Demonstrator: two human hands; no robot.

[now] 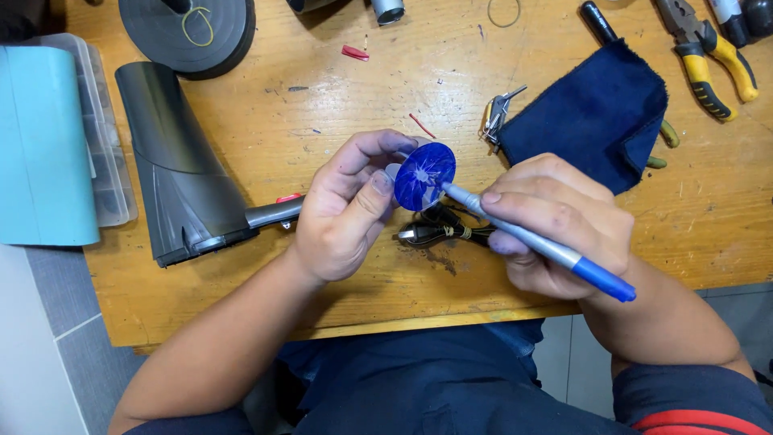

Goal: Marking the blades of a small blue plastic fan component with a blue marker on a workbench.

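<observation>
nearest the camera are the person's lap in dark blue cloth and both forearms, reaching up over the edge of the worn wooden desk (338,266). the right hand (555,225) has its fingers (523,201) pressed around a grey marker pen with a blue cap end (547,248), tip resting on the small round blue-coloured disc (424,176). the left hand (350,205) pinches that disc by its rim between thumb and forefinger, holding it just above the desk, between the two hands. the disc looks light, thin and stiff, perhaps slick where the ink is wet, so the rim seems the sound place to grip; what it is made of is hard to tell. under the hands lies a black bundled cord with a metal plug (439,234), partly hidden. further off are a dark grey tapered plastic housing (173,161) to the left, a folded navy blue cloth (596,113) to the right, and small metal keys (495,113) beside it. at the far edge, yellow-handled pliers (704,56) and a round black disc-shaped part (189,32) are cut off by the frame.
</observation>
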